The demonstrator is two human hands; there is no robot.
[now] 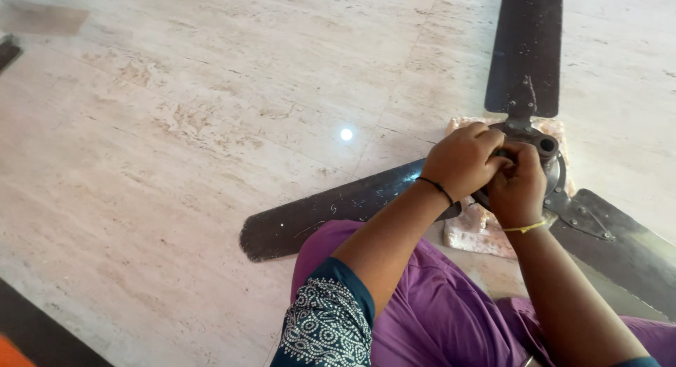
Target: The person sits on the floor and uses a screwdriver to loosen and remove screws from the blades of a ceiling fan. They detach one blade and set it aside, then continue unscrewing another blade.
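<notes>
Both hands, left hand (461,159) and right hand (517,184), close tightly on the ceiling fan motor hub (542,143); blades at twelve, four, eight o'clock. Hub judged heavy, rigid; hold there, blades flex.

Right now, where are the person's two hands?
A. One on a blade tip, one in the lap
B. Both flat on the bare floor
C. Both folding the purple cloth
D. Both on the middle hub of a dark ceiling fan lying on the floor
D: the left hand and right hand meet over the fan hub, with the dark blades spreading out from it across the pale floor.
</notes>
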